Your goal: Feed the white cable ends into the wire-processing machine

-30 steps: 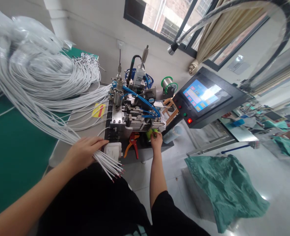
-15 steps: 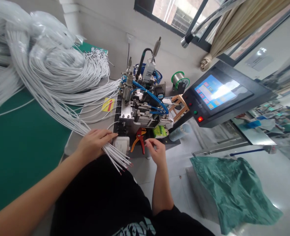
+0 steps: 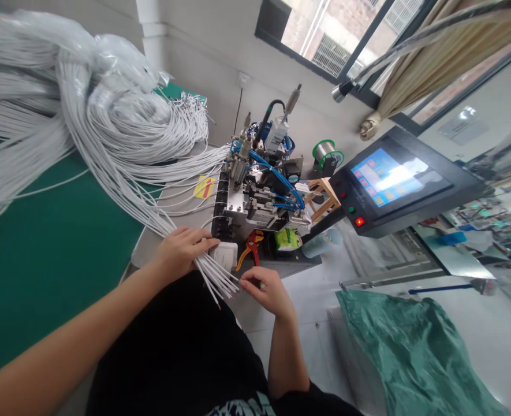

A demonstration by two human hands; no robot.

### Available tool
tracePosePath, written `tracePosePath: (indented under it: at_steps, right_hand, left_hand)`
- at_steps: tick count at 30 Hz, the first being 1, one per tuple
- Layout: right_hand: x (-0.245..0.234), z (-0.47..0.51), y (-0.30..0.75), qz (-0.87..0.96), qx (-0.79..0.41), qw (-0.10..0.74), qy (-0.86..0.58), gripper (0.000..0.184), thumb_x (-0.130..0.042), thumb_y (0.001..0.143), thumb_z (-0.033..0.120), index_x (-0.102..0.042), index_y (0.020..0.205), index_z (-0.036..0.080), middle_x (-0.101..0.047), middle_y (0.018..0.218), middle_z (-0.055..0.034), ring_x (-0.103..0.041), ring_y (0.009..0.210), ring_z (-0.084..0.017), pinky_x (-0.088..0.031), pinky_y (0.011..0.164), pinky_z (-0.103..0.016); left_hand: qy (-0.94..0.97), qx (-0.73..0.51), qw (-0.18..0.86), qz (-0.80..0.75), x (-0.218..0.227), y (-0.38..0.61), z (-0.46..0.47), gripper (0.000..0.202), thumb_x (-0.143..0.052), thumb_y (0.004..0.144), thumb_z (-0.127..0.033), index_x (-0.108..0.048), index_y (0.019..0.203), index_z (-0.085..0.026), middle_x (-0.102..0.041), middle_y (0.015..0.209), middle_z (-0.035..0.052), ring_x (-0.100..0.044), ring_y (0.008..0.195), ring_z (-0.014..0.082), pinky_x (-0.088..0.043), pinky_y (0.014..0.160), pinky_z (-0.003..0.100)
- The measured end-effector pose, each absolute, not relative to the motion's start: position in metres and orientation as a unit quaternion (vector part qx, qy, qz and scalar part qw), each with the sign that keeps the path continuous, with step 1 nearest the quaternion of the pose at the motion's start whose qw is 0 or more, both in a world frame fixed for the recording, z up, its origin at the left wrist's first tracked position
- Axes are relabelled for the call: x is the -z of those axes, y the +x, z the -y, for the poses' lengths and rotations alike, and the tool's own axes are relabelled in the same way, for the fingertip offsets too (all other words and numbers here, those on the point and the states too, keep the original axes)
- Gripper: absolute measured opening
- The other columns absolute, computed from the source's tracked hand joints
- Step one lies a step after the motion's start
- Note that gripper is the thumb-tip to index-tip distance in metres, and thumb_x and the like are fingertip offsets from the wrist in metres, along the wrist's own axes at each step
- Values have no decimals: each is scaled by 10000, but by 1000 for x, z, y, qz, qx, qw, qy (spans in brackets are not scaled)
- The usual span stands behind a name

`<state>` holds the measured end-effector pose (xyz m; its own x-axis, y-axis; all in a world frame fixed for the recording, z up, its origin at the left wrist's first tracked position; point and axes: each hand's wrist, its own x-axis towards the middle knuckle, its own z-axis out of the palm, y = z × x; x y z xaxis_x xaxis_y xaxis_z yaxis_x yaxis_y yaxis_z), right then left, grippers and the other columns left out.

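One left hand (image 3: pixel 182 251) and one right hand (image 3: pixel 273 290); one pair of pliers (image 3: pixel 252 244); one lit screen (image 3: pixel 387 176); one wire spool (image 3: pixel 325 153). The white cables (image 3: pixel 215 273) defy counting.

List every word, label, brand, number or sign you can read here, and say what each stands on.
No word or number can be read clearly.
Yellow label on the grey worktop: a red arrow-like mark, no legible words.
Screen: characters too small and blurred.
Green packet: print too blurred.
Black shirt: pale lettering, cut off at the picture's bottom edge, unreadable.
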<state>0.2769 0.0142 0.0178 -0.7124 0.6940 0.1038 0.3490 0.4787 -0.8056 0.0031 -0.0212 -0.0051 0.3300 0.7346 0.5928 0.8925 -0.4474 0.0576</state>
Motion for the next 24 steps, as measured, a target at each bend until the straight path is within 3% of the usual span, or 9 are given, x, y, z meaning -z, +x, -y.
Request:
tracePosePath:
  at_steps: [7, 14, 18, 24]
  right_hand:
    - [-12, -22, 270, 782, -399, 325, -352, 206, -568, 887, 308, -605, 737, 173, -545, 648, 4, -470, 574, -116, -375, 549, -234]
    - [-17, -38, 260, 789, -319, 360, -382, 172, -571, 882, 293, -632, 777, 171, -583, 680, -13, -501, 596, -129, -405, 584, -254]
    - [-13, -48, 251, 741, -374, 396, -393, 173, -610, 861, 333, -627, 796, 174, -586, 690, -11, -511, 604, -129, -412, 582, -250]
    - [-4, -59, 227, 657, -502, 417, -377, 254, -622, 858, 424, -596, 775, 185, -512, 602, 30, -409, 494, -91, -318, 481, -222]
  left_hand:
    - [-820, 299, 179, 454, -2, 10, 23, 326, -469, 885, -107, -621, 1159, -197, -678, 992, 59, -601, 873, 168, -431, 801, 311]
    - [-815, 325, 212, 430, -11, 15, 25, 218, -468, 932, -137, -633, 1067, -182, -688, 897, 28, -594, 807, 137, -424, 768, 294]
    - [-807, 326, 228, 437, -8, 16, 22, 203, -459, 936, -137, -634, 1031, -174, -684, 884, 31, -586, 770, 131, -420, 734, 284]
    - [-797, 328, 235, 449, -7, 13, 17, 188, -465, 940, -154, -636, 1016, -173, -666, 849, 17, -579, 769, 131, -414, 726, 286]
